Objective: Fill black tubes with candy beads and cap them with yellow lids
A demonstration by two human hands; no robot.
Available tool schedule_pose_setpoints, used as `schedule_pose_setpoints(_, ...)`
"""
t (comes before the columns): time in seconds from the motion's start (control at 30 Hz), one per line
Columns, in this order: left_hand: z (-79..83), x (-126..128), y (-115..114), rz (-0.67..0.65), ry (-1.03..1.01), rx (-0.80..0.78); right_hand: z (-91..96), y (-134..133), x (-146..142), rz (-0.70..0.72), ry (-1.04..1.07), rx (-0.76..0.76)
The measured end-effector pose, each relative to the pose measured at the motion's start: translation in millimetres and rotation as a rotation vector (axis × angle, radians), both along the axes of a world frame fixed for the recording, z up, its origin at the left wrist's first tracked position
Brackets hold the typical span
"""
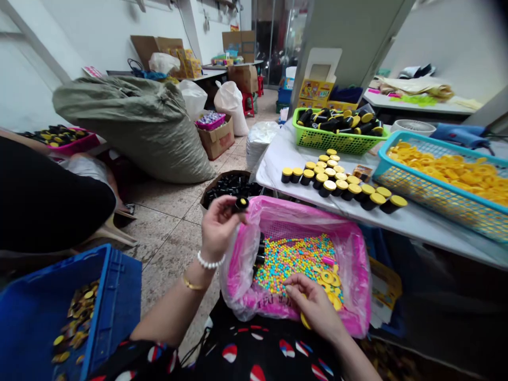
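My left hand (217, 228) is raised over the rim of a pink tray (349, 275) lined with clear plastic, gripping a small black tube (241, 204) between fingers and thumb. My right hand (313, 304) sits at the tray's near edge, holding a yellow round cap (305, 319) partly hidden under the fingers. Colourful candy beads (293, 264) fill the tray, with yellow rings (327, 279) lying beside my right fingers. A few black tubes (260, 251) stand against the plastic near my left wrist.
A blue crate (75, 312) of yellow-gold discs sits lower left. On the white table (278, 169) are capped black tubes (329, 182), a green basket (337, 138) and a teal basket (444, 180) of yellow rings. A box of black tubes (232, 188) and a large sack (138, 127) stand on the floor.
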State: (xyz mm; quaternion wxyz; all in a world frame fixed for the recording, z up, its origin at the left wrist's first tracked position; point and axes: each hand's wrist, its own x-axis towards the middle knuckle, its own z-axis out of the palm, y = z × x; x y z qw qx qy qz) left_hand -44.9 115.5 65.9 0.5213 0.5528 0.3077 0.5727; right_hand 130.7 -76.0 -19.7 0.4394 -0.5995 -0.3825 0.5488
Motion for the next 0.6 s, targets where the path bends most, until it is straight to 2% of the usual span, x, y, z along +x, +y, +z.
schedule_pose_setpoints(0.03,-1.1,-2,24,0.134,0.036,-0.002,-0.6,0,-1,0.003,-0.007,0.004)
schedule_pose_setpoints(0.1,-5.7,-7,73,0.316,0.220,-0.139,-2.1,-1,-2,0.010,-0.019,0.012)
schedule_pose_setpoints(0.17,-15.0,-12,110,0.388,0.277,-0.201,-3.8,0,-3,0.013,-0.027,0.016)
schedule_pose_setpoints(0.2,-22.3,-15,121,0.402,0.302,-0.233,-4.7,0,-3,0.013,-0.029,0.018)
schedule_pose_setpoints(0.27,-42.2,-20,127,0.383,0.348,-0.291,-6.4,0,-2,0.014,-0.032,0.017)
schedule_pose_setpoints(0.37,-75.4,-28,106,0.311,0.416,-0.348,-8.5,0,0,0.032,-0.032,0.015)
schedule_pose_setpoints(0.43,-87.9,-34,80,0.282,0.442,-0.343,-9.2,0,1,0.036,-0.036,0.017)
schedule_pose_setpoints(0.5,-85.8,-38,49,0.288,0.451,-0.304,-8.2,-1,1,0.028,-0.050,0.015)
schedule_pose_setpoints(0.6,-58.2,-37,-6,0.310,0.454,-0.194,-2.0,0,0,0.019,-0.090,0.013)
